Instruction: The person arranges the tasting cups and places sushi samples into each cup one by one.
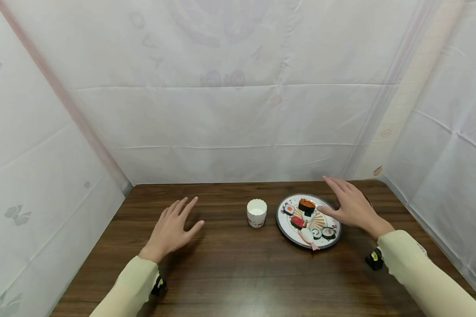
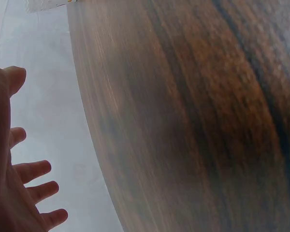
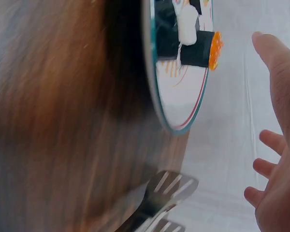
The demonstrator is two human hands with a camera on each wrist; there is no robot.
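My left hand is held over the left part of the table, fingers spread and holding nothing. At the right, my right hand hovers at the plate's right edge with straight fingers, its thumb overlapping the rim in the head view. The round white plate with a dark rim carries several sushi pieces, among them one with an orange topping, a red-topped one and a shrimp one. Left of the plate stands a white paper cup with a scalloped rim.
In the right wrist view, a utensil with slotted, fork-like heads lies beyond the plate; my right hand mostly hides it in the head view. The dark wooden table ends against a pale cloth backdrop, with cloth on both sides.
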